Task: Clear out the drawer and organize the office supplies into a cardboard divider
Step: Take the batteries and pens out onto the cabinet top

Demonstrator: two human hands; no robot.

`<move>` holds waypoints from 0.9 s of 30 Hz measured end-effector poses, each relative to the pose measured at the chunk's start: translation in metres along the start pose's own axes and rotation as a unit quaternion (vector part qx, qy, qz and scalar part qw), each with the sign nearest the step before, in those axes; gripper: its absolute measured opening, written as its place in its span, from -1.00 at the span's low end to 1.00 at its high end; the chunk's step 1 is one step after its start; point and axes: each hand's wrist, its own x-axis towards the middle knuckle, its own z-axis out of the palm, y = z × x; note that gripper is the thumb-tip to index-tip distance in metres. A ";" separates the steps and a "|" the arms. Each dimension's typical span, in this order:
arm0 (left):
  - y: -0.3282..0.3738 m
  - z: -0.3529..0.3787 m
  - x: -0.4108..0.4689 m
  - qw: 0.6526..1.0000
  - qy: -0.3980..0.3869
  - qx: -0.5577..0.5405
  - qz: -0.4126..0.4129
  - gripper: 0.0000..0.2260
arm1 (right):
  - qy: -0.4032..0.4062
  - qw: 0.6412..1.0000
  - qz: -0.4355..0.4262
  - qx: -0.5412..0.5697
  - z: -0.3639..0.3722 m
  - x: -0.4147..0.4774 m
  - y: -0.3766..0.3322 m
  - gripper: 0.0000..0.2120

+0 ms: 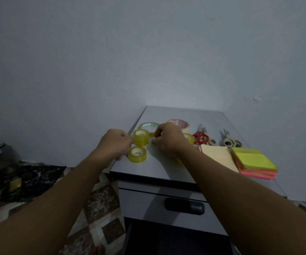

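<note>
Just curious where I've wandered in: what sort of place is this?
Probably a home room used for desk work: a small drawer cabinet against a bare wall, tape rolls and scissors on top, patterned floor beside it.

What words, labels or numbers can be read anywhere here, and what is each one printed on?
Red print inside the core of the beige tape roll: too blurred to read.
Sticky notes: blank, no writing shows.
Red scissors: no marking can be made out.
Nothing else in the picture carries readable text.
</note>
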 end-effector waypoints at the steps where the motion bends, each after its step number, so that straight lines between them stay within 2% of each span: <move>1: -0.001 0.000 0.000 1.000 0.000 0.000 0.000 -0.78 | 0.001 1.000 -0.003 -0.011 0.001 0.000 0.000 -0.84; 5: -0.001 -0.001 -0.001 1.000 -0.002 -0.001 0.002 -0.77 | -0.016 0.999 -0.016 -0.042 -0.001 -0.002 -0.001 -0.74; 9: -0.002 -0.002 -0.006 1.000 0.003 -0.002 0.003 -0.80 | -0.012 0.997 -0.025 -0.070 -0.003 -0.004 0.001 -0.74; 16: -0.002 -0.007 -0.016 1.000 0.005 -0.002 0.011 -0.85 | 0.048 0.997 -0.035 -0.056 -0.009 -0.008 0.001 -0.72; 21: 0.001 -0.019 -0.045 0.996 0.030 0.035 0.076 -0.89 | 0.108 0.993 -0.029 0.033 -0.037 -0.036 -0.005 -0.87; 24: 0.000 -0.022 -0.073 0.994 0.020 0.016 0.110 -0.88 | 0.125 0.988 -0.023 0.092 -0.053 -0.070 -0.001 -0.86; 27: -0.010 -0.016 -0.098 0.995 -0.011 0.007 0.101 -0.84 | 0.120 0.982 -0.001 0.147 -0.056 -0.109 0.011 -0.82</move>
